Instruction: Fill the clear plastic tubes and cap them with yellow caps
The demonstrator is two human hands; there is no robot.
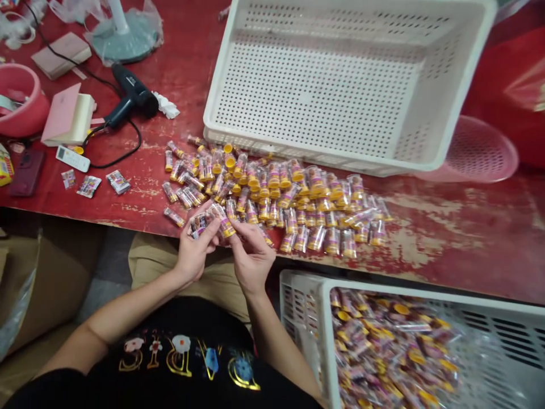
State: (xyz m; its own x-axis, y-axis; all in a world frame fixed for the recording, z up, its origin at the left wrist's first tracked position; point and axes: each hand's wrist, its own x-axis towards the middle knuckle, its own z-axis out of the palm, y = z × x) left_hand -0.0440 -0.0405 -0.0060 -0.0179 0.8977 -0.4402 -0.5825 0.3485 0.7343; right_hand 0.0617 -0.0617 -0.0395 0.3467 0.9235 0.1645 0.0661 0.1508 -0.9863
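At the table's front edge, my left hand [193,253] is closed on a few small printed cards [198,225], its thumb lying across them. My right hand [254,258] pinches the lower end of a small clear tube with a yellow cap [222,220], close beside the cards. The left fingertips are near the tube's other side; whether they touch it I cannot tell. Just beyond both hands spreads a heap of similar yellow-capped tubes [264,184], some standing and others lying down.
A white perforated crate [366,162] stands behind the heap. Another white crate [326,341], at lower right, holds many tubes. On the left are a hair dryer [134,94], a pink notebook [63,116], a phone [26,173], a white remote [73,158] and small card stacks [118,182].
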